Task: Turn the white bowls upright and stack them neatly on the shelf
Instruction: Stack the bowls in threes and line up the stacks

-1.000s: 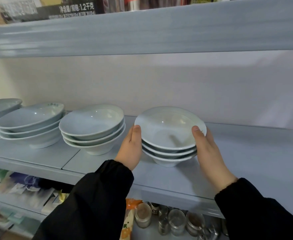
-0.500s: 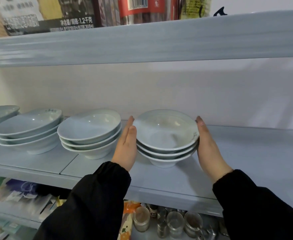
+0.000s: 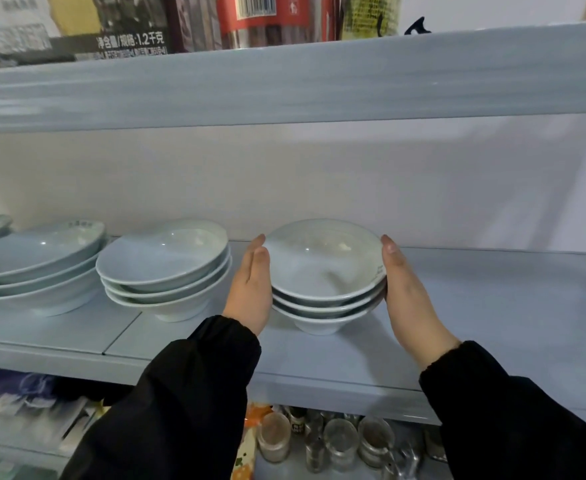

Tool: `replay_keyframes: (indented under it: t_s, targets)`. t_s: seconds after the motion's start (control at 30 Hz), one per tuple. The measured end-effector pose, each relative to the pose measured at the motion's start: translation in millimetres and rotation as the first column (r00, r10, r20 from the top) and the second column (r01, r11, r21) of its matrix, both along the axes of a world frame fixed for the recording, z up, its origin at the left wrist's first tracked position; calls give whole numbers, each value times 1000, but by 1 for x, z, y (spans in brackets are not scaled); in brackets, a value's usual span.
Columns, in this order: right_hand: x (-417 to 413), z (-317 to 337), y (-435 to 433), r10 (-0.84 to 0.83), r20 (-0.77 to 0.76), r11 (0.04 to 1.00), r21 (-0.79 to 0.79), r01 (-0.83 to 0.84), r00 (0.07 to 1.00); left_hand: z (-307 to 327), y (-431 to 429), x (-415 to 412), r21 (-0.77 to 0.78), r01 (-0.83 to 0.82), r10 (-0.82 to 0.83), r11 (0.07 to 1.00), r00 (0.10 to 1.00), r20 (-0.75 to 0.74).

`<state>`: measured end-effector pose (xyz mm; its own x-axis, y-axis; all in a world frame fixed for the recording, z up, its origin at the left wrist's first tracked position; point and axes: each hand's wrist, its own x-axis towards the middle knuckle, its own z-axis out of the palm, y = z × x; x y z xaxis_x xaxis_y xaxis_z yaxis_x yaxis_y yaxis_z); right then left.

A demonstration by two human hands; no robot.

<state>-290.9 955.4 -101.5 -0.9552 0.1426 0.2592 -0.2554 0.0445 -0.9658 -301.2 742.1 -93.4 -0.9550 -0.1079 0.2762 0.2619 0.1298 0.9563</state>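
Note:
A stack of three upright white bowls (image 3: 322, 268) stands on the pale grey shelf (image 3: 319, 362), near its back wall. My left hand (image 3: 251, 289) lies flat against the stack's left side, fingers straight. My right hand (image 3: 405, 292) presses the right side the same way, fingers straight along the rims. To the left stands a second stack of three upright bowls (image 3: 167, 265), and further left a third stack (image 3: 38, 261) at the frame's edge.
The shelf above (image 3: 284, 84) carries boxes and packets and hangs low over the bowls. The shelf surface extends to the right of my right hand. Below are glass jars (image 3: 340, 441) and packets (image 3: 25, 407).
Both hands slid the right stack back toward the wall. The thumbs that hooked over the rim a second ago now lie flat beside it.

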Motion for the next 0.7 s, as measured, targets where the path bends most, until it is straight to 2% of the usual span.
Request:
replay_keyframes:
  t_s: [0.33, 0.57, 0.7]
  targets:
    - [4, 11, 10, 13, -12, 995, 100, -12, 1000, 10, -12, 5, -54, 3, -3, 999, 1000, 0]
    - [24, 51, 6, -110, -214, 971, 183, 151, 971, 43, -46, 18, -91, -86, 59, 992, 963, -261]
    - [47, 68, -34, -53, -357, 971, 201, 133, 933, 65, -90, 26, -35, -138, 115, 990, 923, -368]
